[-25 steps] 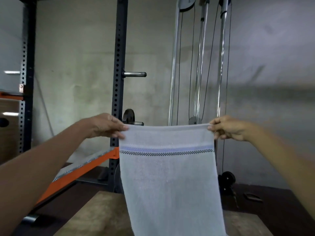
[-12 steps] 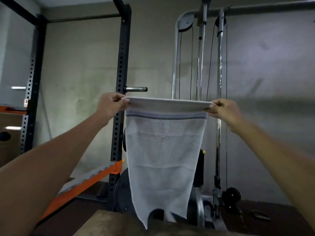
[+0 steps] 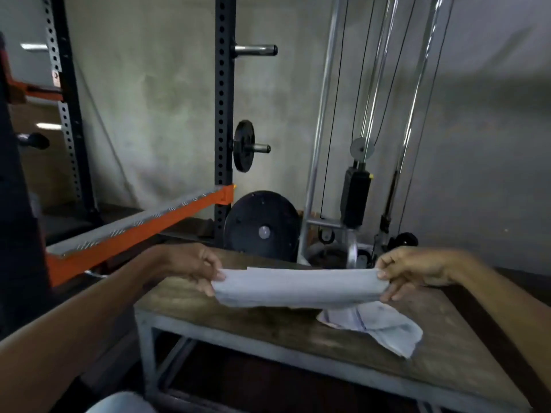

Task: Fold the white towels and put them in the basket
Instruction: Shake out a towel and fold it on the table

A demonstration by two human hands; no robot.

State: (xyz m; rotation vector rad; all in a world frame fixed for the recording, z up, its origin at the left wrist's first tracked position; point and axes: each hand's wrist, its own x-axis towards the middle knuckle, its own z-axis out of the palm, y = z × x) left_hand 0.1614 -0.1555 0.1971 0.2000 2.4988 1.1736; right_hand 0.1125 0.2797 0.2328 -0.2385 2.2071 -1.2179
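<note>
Reviewer: Step in hand?
Annotator: Folding, an early fold I'd say. The white towel (image 3: 298, 286) is stretched in a flat band between both hands, hovering just above the wooden table (image 3: 238, 320). The left hand (image 3: 190, 268) pinches the left end, thumb on top and fingers curled under. The right hand (image 3: 414, 268) pinches the right end the same way.
Reviewer: Anything under it?
Annotator: A crumpled cloth (image 3: 375, 326), white with a blue stripe, lies on the table below the right hand. It could be the trailing end of the same towel or a second one. Can't tell, the join is hidden under the held band and blurred.
Reviewer: Next move?
Annotator: My guess is lower the held edge onto the table with both corners level so the edges line up. Then flatten the bunched part and fold again. Soft cloth sags mid-span if the hands drift together, so it needs tension.
Reviewer: Containers?
Annotator: None in frame. The basket is not visible, so no contents to report. A pale rounded shape (image 3: 119, 403) at the bottom edge is cut off, can't tell what it is. Judging by this, stowing is not yet begun.
Reviewer: Background?
Annotator: A rack upright (image 3: 224, 114), a weight plate (image 3: 262, 226) behind the table, and a cable machine (image 3: 356, 198), none of it in play
</note>
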